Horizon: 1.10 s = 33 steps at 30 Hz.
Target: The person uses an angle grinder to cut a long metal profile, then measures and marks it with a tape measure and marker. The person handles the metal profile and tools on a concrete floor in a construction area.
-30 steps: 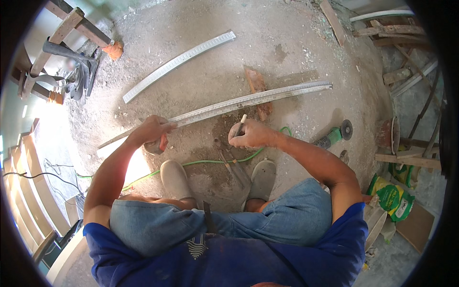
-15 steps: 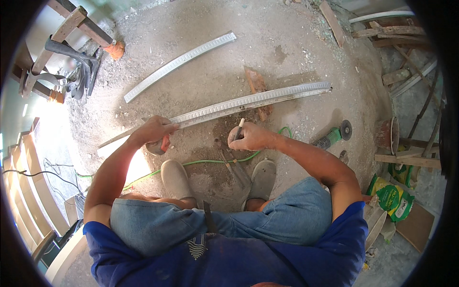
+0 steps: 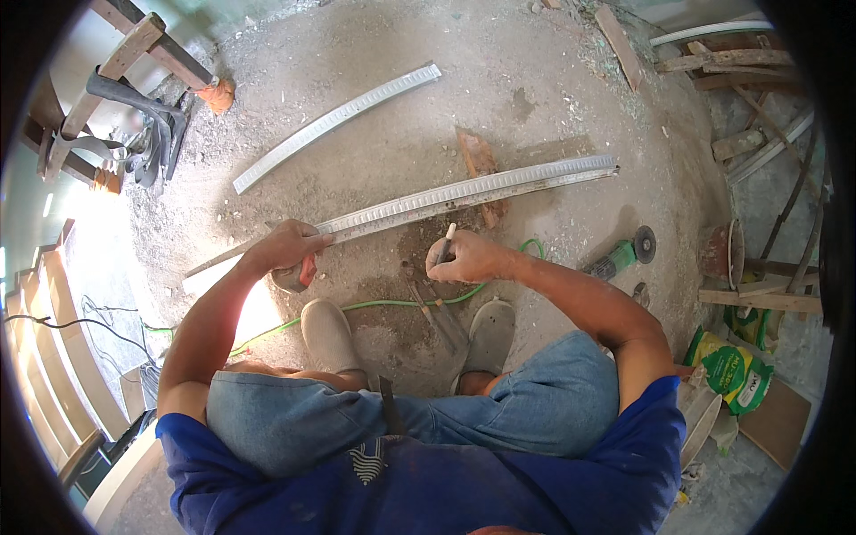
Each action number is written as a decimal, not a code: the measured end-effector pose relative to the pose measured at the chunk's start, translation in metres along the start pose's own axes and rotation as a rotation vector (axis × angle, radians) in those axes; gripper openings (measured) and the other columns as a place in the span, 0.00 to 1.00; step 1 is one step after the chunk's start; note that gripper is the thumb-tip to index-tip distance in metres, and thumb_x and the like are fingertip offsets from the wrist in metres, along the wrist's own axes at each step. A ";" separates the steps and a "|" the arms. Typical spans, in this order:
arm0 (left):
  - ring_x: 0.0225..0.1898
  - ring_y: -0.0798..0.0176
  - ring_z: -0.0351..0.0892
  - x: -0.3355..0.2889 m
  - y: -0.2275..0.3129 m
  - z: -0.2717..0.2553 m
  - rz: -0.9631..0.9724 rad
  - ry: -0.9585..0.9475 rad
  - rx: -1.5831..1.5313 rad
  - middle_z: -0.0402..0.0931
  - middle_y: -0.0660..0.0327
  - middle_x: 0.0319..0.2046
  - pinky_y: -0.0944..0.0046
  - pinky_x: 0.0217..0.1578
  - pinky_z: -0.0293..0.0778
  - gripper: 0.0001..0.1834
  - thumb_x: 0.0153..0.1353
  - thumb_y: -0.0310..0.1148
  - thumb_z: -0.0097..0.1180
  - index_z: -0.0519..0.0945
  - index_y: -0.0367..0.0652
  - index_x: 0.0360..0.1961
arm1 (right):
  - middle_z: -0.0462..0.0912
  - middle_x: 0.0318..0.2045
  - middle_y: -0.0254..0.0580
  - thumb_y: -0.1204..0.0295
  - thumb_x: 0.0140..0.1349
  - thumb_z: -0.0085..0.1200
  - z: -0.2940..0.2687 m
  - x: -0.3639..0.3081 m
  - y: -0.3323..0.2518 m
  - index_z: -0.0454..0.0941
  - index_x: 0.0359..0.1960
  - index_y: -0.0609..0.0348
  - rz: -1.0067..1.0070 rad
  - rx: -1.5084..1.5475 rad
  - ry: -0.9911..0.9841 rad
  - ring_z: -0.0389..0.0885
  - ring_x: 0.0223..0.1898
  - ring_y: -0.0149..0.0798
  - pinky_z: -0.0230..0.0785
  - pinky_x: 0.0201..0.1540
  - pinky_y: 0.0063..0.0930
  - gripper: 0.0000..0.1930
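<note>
A long ribbed metal channel [image 3: 473, 186] lies across the floor in front of my feet, rising slightly toward the far right. My left hand [image 3: 287, 245] is closed around a red and dark tape measure [image 3: 292, 276], with its thumb pressed at the channel's near edge. A thin strip runs along that edge; whether it is the tape's blade I cannot tell. In my right hand [image 3: 468, 257] a dark marker pen with a pale end [image 3: 448, 236] is pinched, tip pointing up and away. That hand hovers on the near side of the channel, apart from it.
Beyond lies a shorter metal channel [image 3: 339, 125]. A wooden board piece [image 3: 480, 160] sits under the long channel. Right of me rest a green angle grinder [image 3: 615, 260] and a bucket [image 3: 720, 251]. A green cord [image 3: 383, 302] crosses by my shoes, near hand tools [image 3: 437, 312].
</note>
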<state>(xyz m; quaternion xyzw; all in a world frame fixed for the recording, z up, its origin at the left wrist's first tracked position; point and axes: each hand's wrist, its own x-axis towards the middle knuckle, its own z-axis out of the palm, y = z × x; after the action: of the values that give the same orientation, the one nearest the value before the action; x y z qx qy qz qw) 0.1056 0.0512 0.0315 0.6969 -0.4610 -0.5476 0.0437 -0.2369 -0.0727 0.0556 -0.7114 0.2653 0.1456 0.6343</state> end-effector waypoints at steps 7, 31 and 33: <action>0.24 0.71 0.78 -0.001 0.000 -0.001 -0.017 0.016 0.011 0.80 0.64 0.19 0.65 0.29 0.74 0.25 0.66 0.54 0.60 0.83 0.41 0.24 | 0.79 0.24 0.33 0.67 0.58 0.59 0.000 -0.002 -0.006 0.82 0.30 0.59 0.035 0.016 0.002 0.74 0.29 0.29 0.69 0.36 0.31 0.08; 0.27 0.69 0.79 -0.002 -0.001 -0.004 -0.013 -0.001 0.023 0.80 0.63 0.21 0.63 0.32 0.76 0.26 0.65 0.55 0.59 0.83 0.41 0.26 | 0.71 0.19 0.32 0.66 0.59 0.56 0.000 -0.001 -0.003 0.76 0.25 0.56 -0.014 -0.001 0.022 0.68 0.27 0.28 0.65 0.34 0.33 0.09; 0.27 0.69 0.79 -0.002 0.001 -0.004 -0.017 -0.004 0.026 0.80 0.63 0.21 0.63 0.32 0.76 0.26 0.65 0.55 0.59 0.83 0.41 0.26 | 0.71 0.19 0.32 0.66 0.59 0.56 0.000 -0.001 -0.003 0.76 0.24 0.56 -0.012 -0.004 0.014 0.68 0.26 0.28 0.64 0.33 0.32 0.09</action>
<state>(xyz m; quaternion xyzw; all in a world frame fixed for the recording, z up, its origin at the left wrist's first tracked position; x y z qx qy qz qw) 0.1086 0.0502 0.0349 0.7003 -0.4622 -0.5433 0.0288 -0.2361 -0.0724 0.0586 -0.7153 0.2653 0.1373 0.6317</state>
